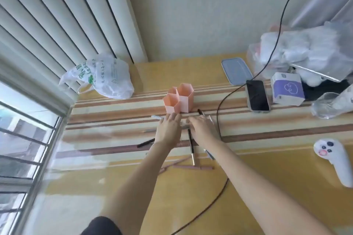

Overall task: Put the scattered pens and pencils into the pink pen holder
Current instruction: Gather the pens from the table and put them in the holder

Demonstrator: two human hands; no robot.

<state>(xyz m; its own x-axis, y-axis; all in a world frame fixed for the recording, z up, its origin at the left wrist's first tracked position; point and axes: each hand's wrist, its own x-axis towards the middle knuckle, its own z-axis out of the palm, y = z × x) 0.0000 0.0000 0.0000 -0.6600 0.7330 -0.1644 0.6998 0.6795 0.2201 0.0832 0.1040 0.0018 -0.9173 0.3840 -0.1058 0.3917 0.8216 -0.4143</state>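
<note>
Nearest the cam: two bare forearms reaching fwd over the yellow desk w/ striped mat (267,177), a black cable (206,210) trailing across the near part. Left hand (168,129) lies palm-down, fingers straight & together, tips just short of the pink hexagonal plastic pen holder (178,98); can't tell if it has anything under it, though a pale translucent pen (156,117) pokes out by its far-left side. Right hand (202,129) also palm-down, fingers fairly flat, resting over a couple of pens near the desk's middle; grip not visible, so can't tell whether it pinches any. Holder stands upright at mid-desk toward the far edge, 3 joined cells, all look empty from here. Task looks barely begun, by my read: nothing in the holder yet. Still loose on the desk: black pen w/ silver end (191,146) between the wrists, a black pen (145,142) left of the left wrist, a dusty-pink pencil (193,167) nearer the cam, a grey pen (209,153) by the right forearm, a dark pen (200,112) just right of the holder. Frame is blurry, so count is approx. Elsewhere: white plastic bag (99,76) at far-left corner, black phone (257,95) & white game controller (336,160) toward the right edge.
</note>
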